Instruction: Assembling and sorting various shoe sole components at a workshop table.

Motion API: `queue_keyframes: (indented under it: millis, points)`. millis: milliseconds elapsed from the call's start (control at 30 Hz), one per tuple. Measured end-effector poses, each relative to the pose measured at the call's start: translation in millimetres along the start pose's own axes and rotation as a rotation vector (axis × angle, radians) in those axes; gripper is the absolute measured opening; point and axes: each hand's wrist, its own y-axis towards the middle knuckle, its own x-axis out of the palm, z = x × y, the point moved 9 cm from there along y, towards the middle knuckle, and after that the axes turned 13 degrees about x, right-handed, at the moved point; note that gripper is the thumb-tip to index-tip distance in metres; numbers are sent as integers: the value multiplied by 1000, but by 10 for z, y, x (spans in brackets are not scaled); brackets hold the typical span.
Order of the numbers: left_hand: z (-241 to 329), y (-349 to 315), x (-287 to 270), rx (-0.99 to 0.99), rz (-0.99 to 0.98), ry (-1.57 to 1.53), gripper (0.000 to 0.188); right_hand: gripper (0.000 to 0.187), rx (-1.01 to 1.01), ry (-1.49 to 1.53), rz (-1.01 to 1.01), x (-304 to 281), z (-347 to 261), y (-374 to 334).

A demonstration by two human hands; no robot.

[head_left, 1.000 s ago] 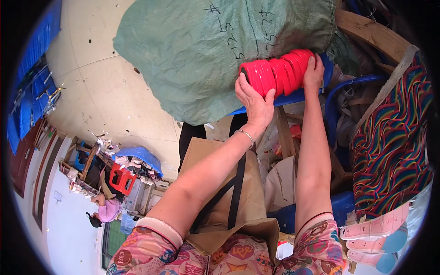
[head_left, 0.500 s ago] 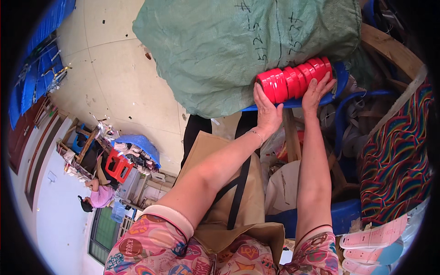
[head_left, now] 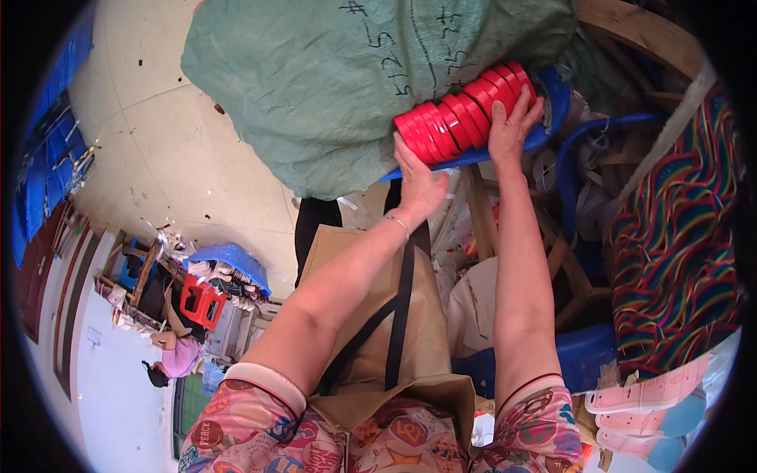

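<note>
A row of glossy red curved bands (head_left: 465, 114), packed side by side, lies against the front of a large green woven sack (head_left: 315, 94). My left hand (head_left: 422, 185) is at the left end of the row, its fingers pressed against the near side and partly hidden. Around the right end rests my right hand (head_left: 511, 134), fingers bent and somewhat apart on the bands. Beneath the row and sack, a blue plastic edge (head_left: 556, 102) shows; the rest of that support is covered.
Beside my right arm stand wooden framing (head_left: 639, 27) and rainbow-patterned material (head_left: 670, 236), with stacked pink sole-shaped pieces (head_left: 654, 394) below. To the far left are a red plastic stool (head_left: 203, 302), a blue-covered pile (head_left: 229, 264) and another person (head_left: 180, 356) in pink.
My view has shifted, so the sack and bands appear farther left. The right end of the red row is tilted farther away from me. Both hands stay on the row.
</note>
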Motion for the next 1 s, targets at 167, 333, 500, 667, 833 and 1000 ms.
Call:
queue_keyframes:
  millis: [167,333,500,667,833,1000]
  points:
    - [-33,-32,13,-46,-8,28,101,69,60,-69,-37,59,74,-9]
    - [-17,-55,-56,-30,-129,193,102,64,38,8,-70,-108,13,-69]
    - [-92,-1,-194,-146,-306,176,95,47,148,185,189,-572,-194,-601]
    - [10,-457,-783,-1,-511,248,74,24,427,365,-41,-364,177,-2030]
    - [-88,-1045,-2001,187,-644,524,45,32,560,119,-144,-519,156,-3826]
    - [1289,-965,-2985,325,-435,251,29,37,695,159,-98,-815,296,-5225]
